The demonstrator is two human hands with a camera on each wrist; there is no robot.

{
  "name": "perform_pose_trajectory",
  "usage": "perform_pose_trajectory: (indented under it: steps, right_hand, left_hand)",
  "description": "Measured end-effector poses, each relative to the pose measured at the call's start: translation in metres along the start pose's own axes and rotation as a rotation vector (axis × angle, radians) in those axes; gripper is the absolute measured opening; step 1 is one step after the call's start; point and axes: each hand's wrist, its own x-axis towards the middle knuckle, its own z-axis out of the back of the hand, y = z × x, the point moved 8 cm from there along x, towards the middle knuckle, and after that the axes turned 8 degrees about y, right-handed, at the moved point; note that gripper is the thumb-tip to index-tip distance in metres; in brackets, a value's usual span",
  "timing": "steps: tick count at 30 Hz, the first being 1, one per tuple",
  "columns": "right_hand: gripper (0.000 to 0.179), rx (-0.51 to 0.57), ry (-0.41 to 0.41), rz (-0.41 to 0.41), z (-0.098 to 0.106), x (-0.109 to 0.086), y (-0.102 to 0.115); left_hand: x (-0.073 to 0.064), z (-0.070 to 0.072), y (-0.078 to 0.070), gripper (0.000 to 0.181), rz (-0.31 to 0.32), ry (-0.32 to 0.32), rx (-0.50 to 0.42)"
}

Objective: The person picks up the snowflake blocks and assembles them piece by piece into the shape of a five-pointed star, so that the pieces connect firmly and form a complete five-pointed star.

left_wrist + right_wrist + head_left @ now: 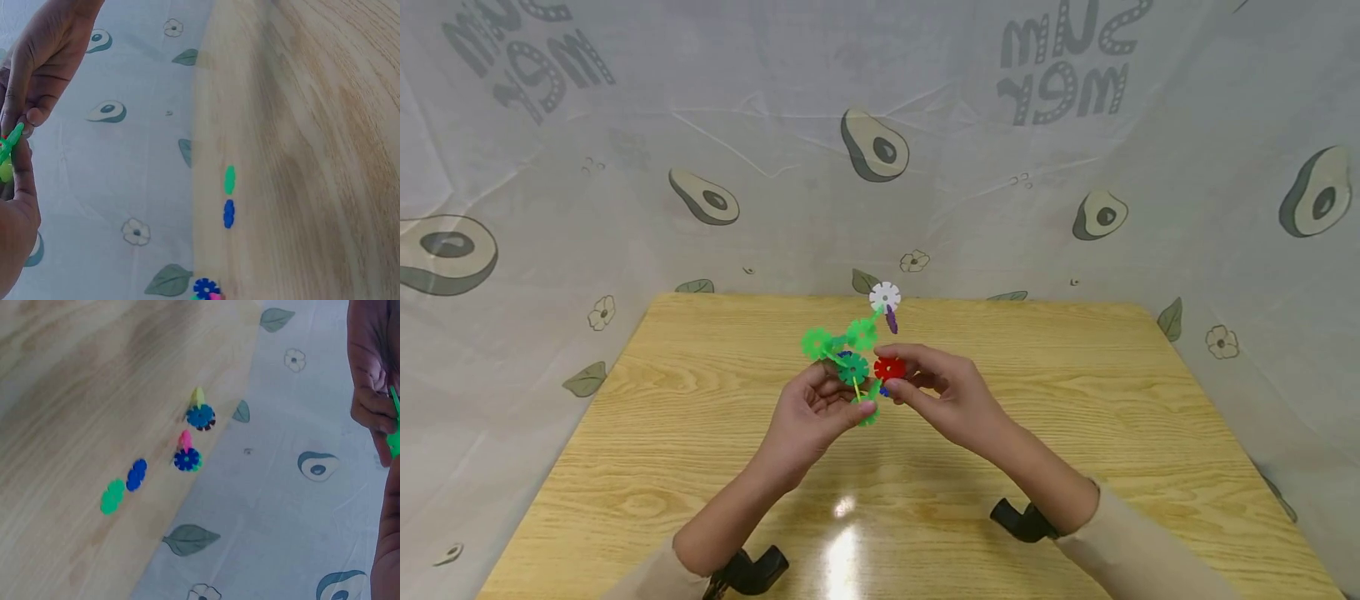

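A toy built of slotted plastic snowflake discs is held up over the table between both hands. My left hand (pixel 801 417) pinches its lower part, thumb on a light green disc (pixel 868 413), fingers behind a teal disc (pixel 853 369). My right hand (pixel 955 400) grips a red disc (pixel 889 369) between thumb and fingers, close against the toy's right side. Whether the red disc is slotted in cannot be told. A white disc (pixel 885 297) and a purple disc (pixel 891 320) top the toy. In both wrist views the hands show only at the edge.
On the wooden table (pixel 700 467), a loose green disc (pixel 112 497) and blue disc (pixel 136 475) lie near two small joined groups, one with a pink disc (pixel 185 440), one with a yellow disc (pixel 198 396). An avocado-print cloth (pixel 775 208) hangs behind the table.
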Motion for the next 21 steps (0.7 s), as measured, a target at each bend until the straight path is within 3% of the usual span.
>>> perform_pose_trajectory:
  steps: [4, 8, 15, 21]
  right_hand:
    - [0.035, 0.021, -0.003, 0.037, -0.003, -0.002, 0.001]
    - [0.035, 0.047, 0.004, 0.043, -0.005, -0.003, 0.001]
    - [0.037, 0.151, 0.003, -0.022, -0.008, -0.003, -0.005]
    - [0.038, 0.238, -0.001, -0.069, -0.01, -0.003, -0.009]
  left_hand:
    - [-0.003, -0.001, -0.007, 0.043, -0.041, -0.01, 0.074]
    - [-0.005, -0.003, -0.014, 0.045, -0.095, -0.016, 0.087]
    - [-0.003, -0.002, -0.009, 0.045, -0.075, -0.031, -0.005]
    - [-0.001, 0.0, -0.004, 0.045, -0.055, -0.021, -0.025]
